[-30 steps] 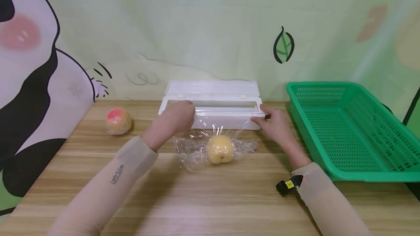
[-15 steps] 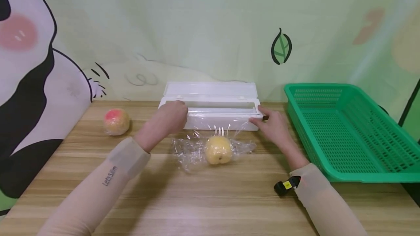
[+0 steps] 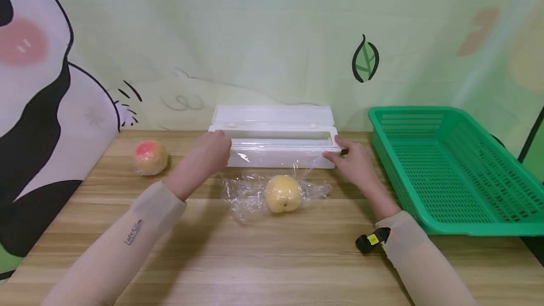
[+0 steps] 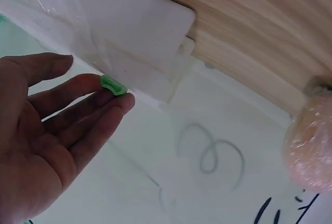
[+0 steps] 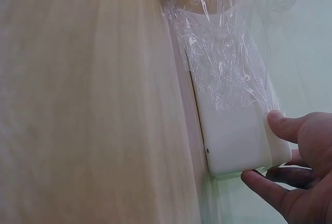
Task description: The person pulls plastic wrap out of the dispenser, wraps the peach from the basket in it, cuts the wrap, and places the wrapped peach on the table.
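Note:
A white cling film dispenser (image 3: 276,158) stands at the back of the table, lid raised. My left hand (image 3: 208,155) is near its left end; in the left wrist view its fingertips touch a small green slide cutter (image 4: 113,85) on the box edge, the thumb apart from it. My right hand (image 3: 354,162) grips the right end, thumb on the front and fingers at the end face. In front lies a yellow apple-like fruit (image 3: 283,194) in crumpled clear cling film (image 3: 246,197). Film also drapes over the dispenser's front in the right wrist view; whether it is cut through, I cannot tell.
A peach (image 3: 150,157) wrapped in film sits on the wooden table (image 3: 272,263) at the left. The large green plastic basket (image 3: 463,178) stands at the right, close to my right forearm. Behind the dispenser hangs a printed cloth (image 3: 263,51).
My left hand has moved leftward along the dispenser's edge toward its left end. The right hand keeps its grip. Raised film streaks above the fruit have gone slack.

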{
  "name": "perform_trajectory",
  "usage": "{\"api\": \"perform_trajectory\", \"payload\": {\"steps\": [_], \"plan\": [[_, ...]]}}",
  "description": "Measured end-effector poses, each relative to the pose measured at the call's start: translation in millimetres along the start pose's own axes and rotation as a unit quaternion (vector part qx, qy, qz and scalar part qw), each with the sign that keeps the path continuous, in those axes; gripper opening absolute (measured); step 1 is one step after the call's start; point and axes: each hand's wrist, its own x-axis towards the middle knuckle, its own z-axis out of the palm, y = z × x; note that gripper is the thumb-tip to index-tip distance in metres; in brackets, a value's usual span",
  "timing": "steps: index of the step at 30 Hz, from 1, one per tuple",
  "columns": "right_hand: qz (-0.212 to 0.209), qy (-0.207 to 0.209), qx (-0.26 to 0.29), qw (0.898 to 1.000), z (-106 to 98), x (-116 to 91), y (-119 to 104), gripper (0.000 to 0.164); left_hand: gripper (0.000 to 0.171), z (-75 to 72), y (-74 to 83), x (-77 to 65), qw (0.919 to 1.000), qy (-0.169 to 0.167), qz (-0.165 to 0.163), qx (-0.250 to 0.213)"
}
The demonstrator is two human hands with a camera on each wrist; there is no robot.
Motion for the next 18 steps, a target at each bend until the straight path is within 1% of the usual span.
{"api": "perform_trajectory", "payload": {"steps": [1, 3, 6, 8, 10, 12, 14, 18], "plan": [[-0.001, 0.001, 0.001, 1.000, 0.4, 0.2, -0.1, 0.062, 0.028, 1.3, -2.5, -2.2, 0.9999, 0.004, -0.001, 0.009], [-0.002, 0.002, 0.001, 1.000, 1.6, 0.8, -0.1, 0.062, 0.027, 2.4, -7.0, -6.0, 0.9998, 0.013, -0.001, 0.012], [-0.005, 0.002, 0.000, 1.000, 2.1, 0.8, 0.4, 0.062, 0.026, 2.5, -11.1, -9.7, 0.9996, 0.013, -0.020, -0.014], [-0.006, 0.000, 0.000, 1.000, 2.6, 0.7, 0.4, 0.062, 0.027, 4.0, -15.8, -11.9, 0.9984, 0.022, -0.034, -0.040], [-0.008, 0.001, -0.004, 1.000, 2.5, 0.8, 0.8, 0.062, 0.028, 5.7, -20.5, -14.5, 0.9961, 0.036, -0.048, -0.064], [-0.011, 0.006, -0.010, 1.000, 1.0, 0.4, 1.1, 0.062, 0.030, 7.8, -23.4, -16.6, 0.9937, 0.056, -0.051, -0.083], [-0.014, 0.008, -0.012, 1.000, -0.2, 0.2, 1.2, 0.062, 0.029, 7.6, -23.0, -19.8, 0.9903, 0.069, -0.061, -0.104], [-0.016, 0.001, -0.013, 1.000, -1.3, -1.1, 0.8, 0.063, 0.025, 5.9, -14.4, -27.4, 0.9870, 0.090, -0.076, -0.109]]}}
